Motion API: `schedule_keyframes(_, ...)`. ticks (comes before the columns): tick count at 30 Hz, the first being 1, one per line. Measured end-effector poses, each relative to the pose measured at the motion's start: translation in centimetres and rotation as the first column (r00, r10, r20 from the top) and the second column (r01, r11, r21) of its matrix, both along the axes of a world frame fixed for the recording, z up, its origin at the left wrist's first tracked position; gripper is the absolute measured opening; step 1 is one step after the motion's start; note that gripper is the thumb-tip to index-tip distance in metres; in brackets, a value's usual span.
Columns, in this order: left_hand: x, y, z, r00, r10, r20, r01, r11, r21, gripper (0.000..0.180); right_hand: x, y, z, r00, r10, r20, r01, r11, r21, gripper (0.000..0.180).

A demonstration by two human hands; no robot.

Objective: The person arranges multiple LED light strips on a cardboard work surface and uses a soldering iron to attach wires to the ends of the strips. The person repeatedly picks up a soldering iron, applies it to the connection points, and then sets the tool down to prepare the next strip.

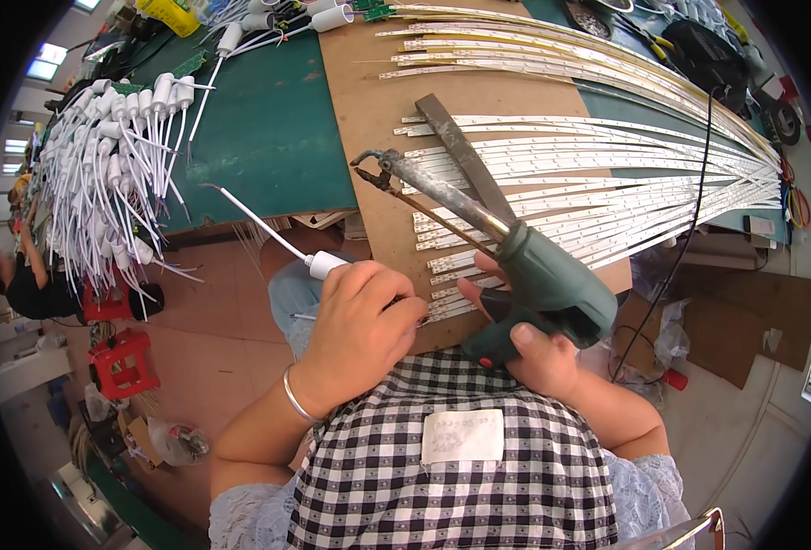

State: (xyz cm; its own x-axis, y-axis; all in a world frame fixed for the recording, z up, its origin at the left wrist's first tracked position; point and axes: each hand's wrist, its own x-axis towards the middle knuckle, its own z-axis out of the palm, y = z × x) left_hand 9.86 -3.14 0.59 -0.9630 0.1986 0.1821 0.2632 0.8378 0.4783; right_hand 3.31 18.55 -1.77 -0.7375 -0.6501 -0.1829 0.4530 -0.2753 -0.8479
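Note:
My left hand (361, 321) is closed on a white cylindrical connector (325, 265), whose white cable points up and left to a bared end. What else lies between those fingers is hidden. In my right hand (545, 362) is a dark green soldering gun (557, 284), gripped by its handle. Its metal barrel and thin feed tube reach up and left to a bent tip, above the brown board (355, 110). Under the gun, rows of white LED strips (534, 151) fan out across the board, with a flat metal bar (460, 147) lying over them.
A large heap of white connectors with cables (117, 174) hangs over the left edge of the green tabletop (268, 137). More LED strips (515, 60) lie at the back. A black cord (701, 202) hangs at right. A red stool (121, 362) stands on the floor at left, near another person (25, 275).

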Motion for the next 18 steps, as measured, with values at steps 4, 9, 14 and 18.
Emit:
schedule_keyframes(4,0.2,-1.1,-1.0,0.992,-0.104,-0.074,0.109,0.992,0.065,0.020,0.0,-0.1,0.1,1.000,-0.004,-0.015,0.004,1.000,0.001,0.080)
schedule_keyframes(9,-0.3,-2.1,-0.7,0.996,-0.089,0.021,0.080,0.958,0.276,0.020,-0.1,0.0,0.0,1.000,-0.002,-0.025,0.003,1.000,0.012,0.080)
schedule_keyframes(14,-0.3,-1.1,-0.9,0.996,0.058,0.065,-0.076,0.939,0.336,0.018,-0.1,-0.1,0.1,0.999,0.005,-0.032,-0.005,1.000,0.010,0.080)
schedule_keyframes(18,-0.2,-1.0,-0.7,0.989,0.097,0.108,-0.128,0.934,0.333,0.015,-0.2,-0.1,0.1,1.000,0.017,-0.021,-0.016,1.000,0.019,0.080)
